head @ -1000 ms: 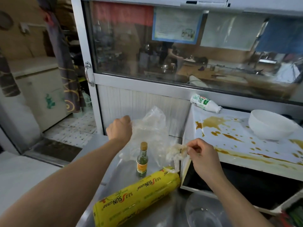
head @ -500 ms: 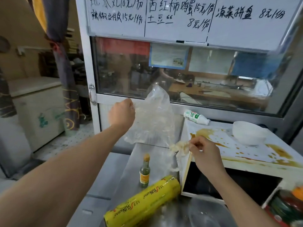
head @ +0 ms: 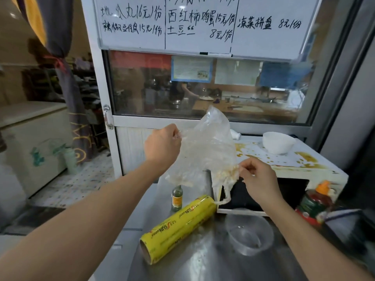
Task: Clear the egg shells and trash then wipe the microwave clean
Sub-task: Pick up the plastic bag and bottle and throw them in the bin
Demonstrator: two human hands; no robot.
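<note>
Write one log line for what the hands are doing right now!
left hand: grips plastic bag edge | right hand: pinches bag's other edge | bag: held up, beside microwave | microwave top: stained

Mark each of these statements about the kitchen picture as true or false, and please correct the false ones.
1. Both hands hold the clear crumpled plastic bag. True: the left hand grips its upper edge and the right hand pinches its stained lower part.
2. The round white bowl stands inside the microwave. False: it stands on top of the white, brown-stained microwave.
3. The yellow roll of cling wrap lies on its side on the steel counter. True.
4. The small green glass bottle lies flat. False: it stands upright behind the roll.
5. The clear round plastic container is full of egg shells. False: it looks nearly empty.
</note>
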